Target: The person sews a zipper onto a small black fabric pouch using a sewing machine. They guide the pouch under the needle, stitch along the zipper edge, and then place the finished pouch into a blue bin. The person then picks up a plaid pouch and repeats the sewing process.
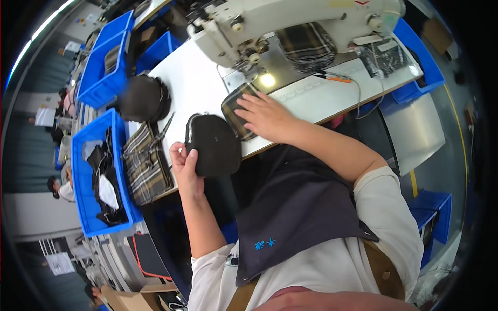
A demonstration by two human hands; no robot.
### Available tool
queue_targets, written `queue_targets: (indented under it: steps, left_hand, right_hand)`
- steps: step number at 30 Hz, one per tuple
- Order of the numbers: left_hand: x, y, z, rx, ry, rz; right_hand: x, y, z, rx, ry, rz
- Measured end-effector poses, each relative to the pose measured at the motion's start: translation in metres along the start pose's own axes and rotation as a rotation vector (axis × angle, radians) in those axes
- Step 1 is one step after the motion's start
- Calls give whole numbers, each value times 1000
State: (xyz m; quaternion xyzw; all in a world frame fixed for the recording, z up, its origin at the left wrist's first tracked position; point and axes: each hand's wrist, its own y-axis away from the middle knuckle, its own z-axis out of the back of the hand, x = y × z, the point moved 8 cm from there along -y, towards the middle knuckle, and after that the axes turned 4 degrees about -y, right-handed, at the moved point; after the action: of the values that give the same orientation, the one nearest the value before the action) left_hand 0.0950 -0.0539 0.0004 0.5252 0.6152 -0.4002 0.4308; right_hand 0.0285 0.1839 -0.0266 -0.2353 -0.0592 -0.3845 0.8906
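My left hand (187, 165) grips a dark, rounded fabric piece (215, 145) with a zipper along its edge, thumb on its face, at the table's front edge. My right hand (267, 116) rests with fingers spread on an olive plaid fabric piece (233, 111), just in front of the needle area of a white sewing machine (295, 18). A pile of dark rounded pieces (142, 101) sits to the left, above a pile of plaid pieces (145, 173). Another plaid stack (306, 49) lies under the machine's arm, near orange-handled snips (337, 79).
The white table (181, 88) has blue bins (129, 217) (88, 90) along its left. A blue bin (417, 90) stands at the right end, near a bagged dark item (377, 59), and another (438, 212) lower right. Other people (65, 189) are at the far left.
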Motion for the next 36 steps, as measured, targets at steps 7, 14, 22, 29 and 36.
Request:
queue_targets:
  steps: [7,14,22,29,36]
  left_hand:
    - [-6,25,-30,140,28,-24]
    - [26,25,-64,243,-38,145]
    - [29,7,-118,531,-286,288]
    - [49,24,-110,459,-50,435]
    - [60,51,-111,410,192,456]
  right_hand:
    - [8,0,5,11,-1708,-411]
    - [21,35,25,90,-2013,-563]
    - [17,36,50,180,-1694,-425]
    - [12,40,76,-10,-1741,-348]
    - [24,29,78,59,-1672,-244]
